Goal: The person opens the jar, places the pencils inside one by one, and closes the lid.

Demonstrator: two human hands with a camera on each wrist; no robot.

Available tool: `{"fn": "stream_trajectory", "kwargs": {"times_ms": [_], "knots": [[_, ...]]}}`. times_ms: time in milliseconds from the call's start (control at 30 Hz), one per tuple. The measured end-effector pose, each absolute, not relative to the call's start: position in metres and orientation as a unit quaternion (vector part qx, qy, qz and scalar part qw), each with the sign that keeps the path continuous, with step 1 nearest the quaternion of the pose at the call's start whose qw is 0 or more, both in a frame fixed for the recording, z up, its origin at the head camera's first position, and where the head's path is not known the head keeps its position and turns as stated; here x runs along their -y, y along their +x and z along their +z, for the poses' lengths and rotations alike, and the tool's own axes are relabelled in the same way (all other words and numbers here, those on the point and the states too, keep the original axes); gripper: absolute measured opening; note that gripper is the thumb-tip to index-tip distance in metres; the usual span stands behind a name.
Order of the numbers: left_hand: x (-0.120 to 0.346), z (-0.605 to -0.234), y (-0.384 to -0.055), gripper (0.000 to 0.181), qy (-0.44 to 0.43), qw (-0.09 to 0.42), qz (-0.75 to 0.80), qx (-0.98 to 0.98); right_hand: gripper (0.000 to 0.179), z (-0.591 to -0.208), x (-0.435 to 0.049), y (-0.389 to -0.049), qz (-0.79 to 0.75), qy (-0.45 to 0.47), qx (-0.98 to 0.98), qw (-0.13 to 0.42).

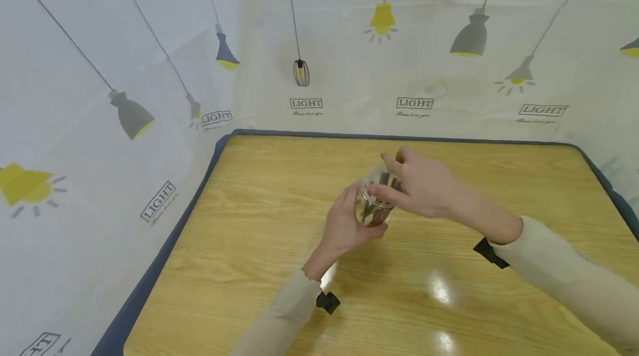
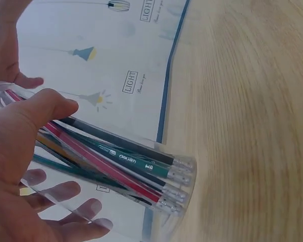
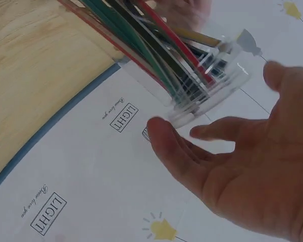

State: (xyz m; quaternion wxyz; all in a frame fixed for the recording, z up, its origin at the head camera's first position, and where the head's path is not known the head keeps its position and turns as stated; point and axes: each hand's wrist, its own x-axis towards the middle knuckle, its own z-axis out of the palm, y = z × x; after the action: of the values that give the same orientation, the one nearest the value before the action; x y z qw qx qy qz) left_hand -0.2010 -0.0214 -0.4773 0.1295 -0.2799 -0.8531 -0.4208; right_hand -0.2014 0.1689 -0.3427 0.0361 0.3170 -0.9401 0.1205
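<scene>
My left hand (image 1: 344, 225) grips a clear plastic tube (image 1: 375, 213) from its side, tilted above the wooden table. Inside lie several pencils (image 2: 129, 160) in dark green, red, black and yellow-brown. In the left wrist view, their metal-banded ends sit at the tube's lower end, and the left thumb lies across the clear wall (image 2: 194, 176). Beside the tube's upper end (image 3: 232, 85) is my right hand (image 3: 242, 166), its fingers spread and apart from the plastic in the right wrist view. Whether a lid covers that end I cannot tell.
The pale wooden table (image 1: 259, 206) has a dark blue edge (image 1: 349, 135) along its back and sides. White sheeting (image 1: 344, 29) printed with lamps stands around it. A black wrist strap part (image 1: 328, 302) hangs below the left sleeve, another (image 1: 491, 253) below the right.
</scene>
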Motion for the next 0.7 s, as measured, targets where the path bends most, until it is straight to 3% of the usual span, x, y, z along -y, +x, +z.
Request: {"fn": "stream_trajectory", "kwargs": {"times_ms": [133, 267, 700], "knots": [[0.022, -0.479, -0.202, 0.086, -0.289, 0.099, -0.466, 0.831, 0.071, -0.335, -0.179, -0.202, 0.157, 0.38, 0.911, -0.011], [0.022, -0.481, -0.202, 0.086, -0.291, 0.074, -0.488, 0.82, 0.064, -0.332, -0.183, -0.206, 0.151, 0.429, 0.89, -0.024], [0.02, -0.491, -0.211, 0.081, -0.351, 0.003, -0.522, 0.778, 0.079, -0.331, -0.179, -0.209, 0.027, 0.471, 0.881, -0.044]]}}
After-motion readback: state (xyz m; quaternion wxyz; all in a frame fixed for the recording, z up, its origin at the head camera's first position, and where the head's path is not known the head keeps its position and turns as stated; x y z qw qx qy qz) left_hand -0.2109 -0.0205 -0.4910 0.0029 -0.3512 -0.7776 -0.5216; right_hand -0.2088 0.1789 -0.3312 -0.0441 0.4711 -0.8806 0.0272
